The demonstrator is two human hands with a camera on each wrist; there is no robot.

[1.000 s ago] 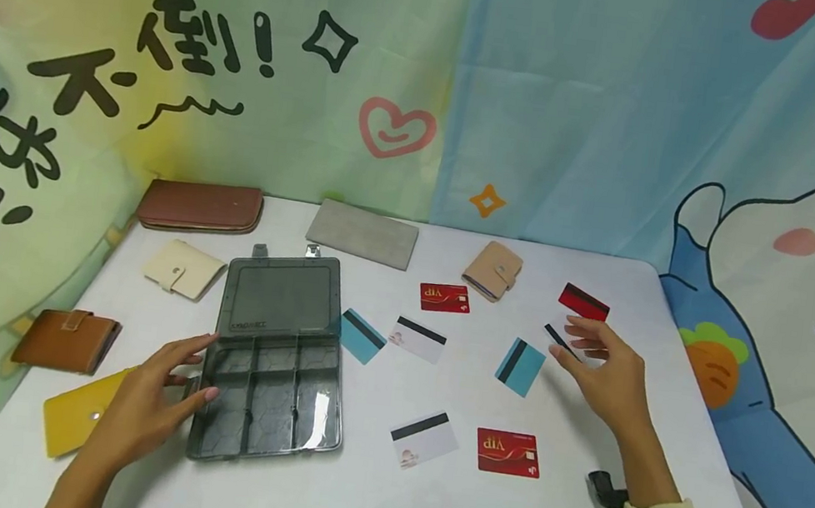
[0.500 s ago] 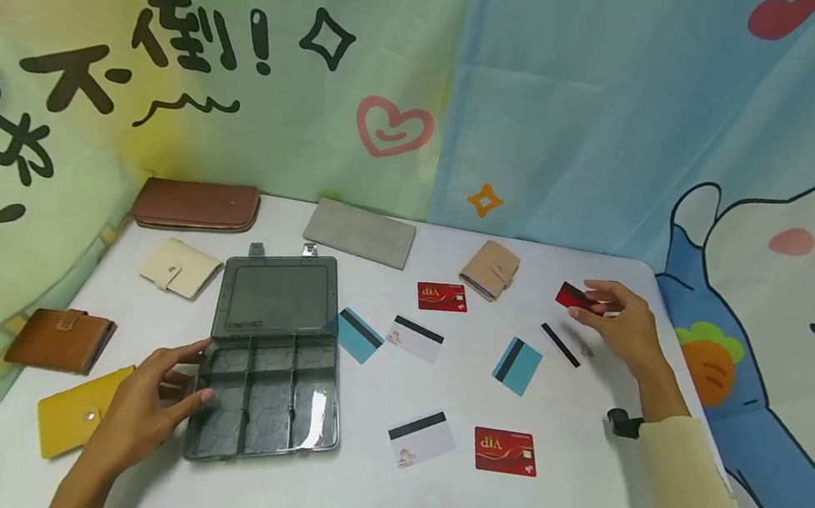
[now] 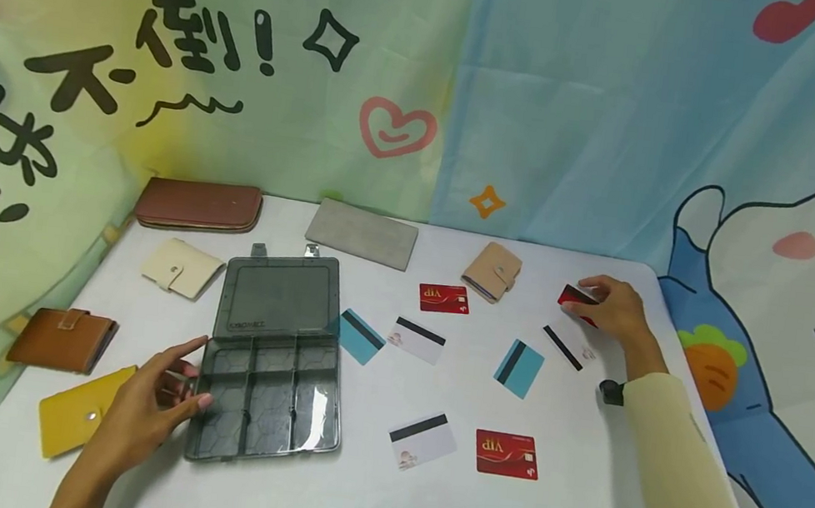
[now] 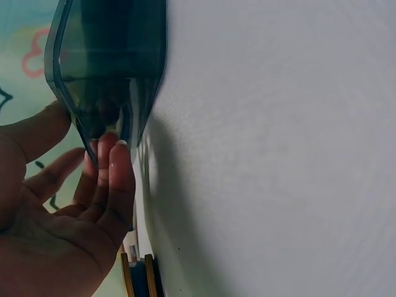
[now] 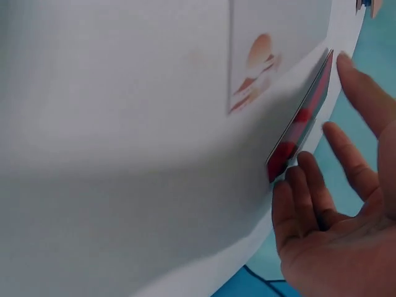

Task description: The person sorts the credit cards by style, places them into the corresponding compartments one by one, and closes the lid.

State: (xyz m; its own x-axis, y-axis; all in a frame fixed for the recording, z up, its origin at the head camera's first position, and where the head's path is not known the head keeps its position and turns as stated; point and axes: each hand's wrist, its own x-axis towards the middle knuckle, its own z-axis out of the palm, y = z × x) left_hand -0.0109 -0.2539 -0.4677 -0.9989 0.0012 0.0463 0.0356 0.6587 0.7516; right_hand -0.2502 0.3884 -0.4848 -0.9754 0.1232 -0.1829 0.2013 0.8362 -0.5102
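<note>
My left hand (image 3: pixel 146 409) holds the left edge of an open dark grey clear plastic compartment box (image 3: pixel 223 401); the left wrist view shows its thumb at the rim and the fingers against the outer wall. At the right, my right hand (image 3: pixel 615 314) is over a red card with a dark stripe (image 3: pixel 574 296), fingertips around its edges. In the right wrist view a small gap shows between the thumb and that red card (image 5: pixel 301 117). Nearby lie a white striped card (image 3: pixel 563 347) and a blue striped card (image 3: pixel 518 369).
Red VIP cards (image 3: pixel 507 455) and more white (image 3: pixel 424 440) and blue cards (image 3: pixel 362 337) lie mid-table. Wallets in brown (image 3: pixel 197 205), grey (image 3: pixel 362 234), beige (image 3: pixel 492 270), cream (image 3: pixel 182 266), tan (image 3: pixel 63 340) and yellow (image 3: pixel 76 409) stand around. A printed cloth hangs behind.
My right hand has moved away from the white striped card, up to the red striped card, and its fingers have come down at its edges. My left hand stays at the box.
</note>
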